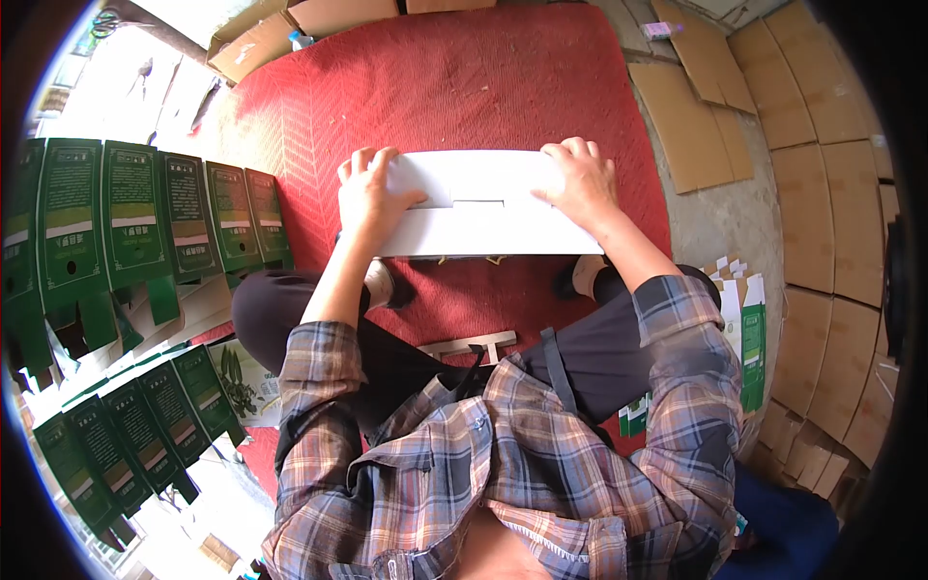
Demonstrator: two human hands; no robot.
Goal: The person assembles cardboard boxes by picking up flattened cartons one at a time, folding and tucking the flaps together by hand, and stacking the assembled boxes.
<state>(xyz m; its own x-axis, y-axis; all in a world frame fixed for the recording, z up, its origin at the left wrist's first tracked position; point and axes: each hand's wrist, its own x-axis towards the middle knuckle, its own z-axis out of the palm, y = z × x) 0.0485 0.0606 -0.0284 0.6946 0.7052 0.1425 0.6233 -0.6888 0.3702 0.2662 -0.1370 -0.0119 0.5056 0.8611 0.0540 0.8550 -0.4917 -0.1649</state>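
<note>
White carton (488, 230), creased across its face, is ahead of your bent legs (280, 304), over the red carpet (464, 77); can't tell if it's touching down. Your L hand (372, 198) has its L end, R hand (588, 188) the R end: fingers (362, 159) bent over the far corners, thumbs (413, 197) in on the white face, so it's pinched both sides. Pale wooden piece (472, 344) nearer you, b/w your thighs. Off L, green cartons (72, 217) in 2 rows w/ flaps hanging. Nr your R knee, green-and-white cartons (752, 338). Farther R, flat cardboard pcs (688, 135) on the grey floor (720, 237), then stacked brown boxes (831, 213).
</note>
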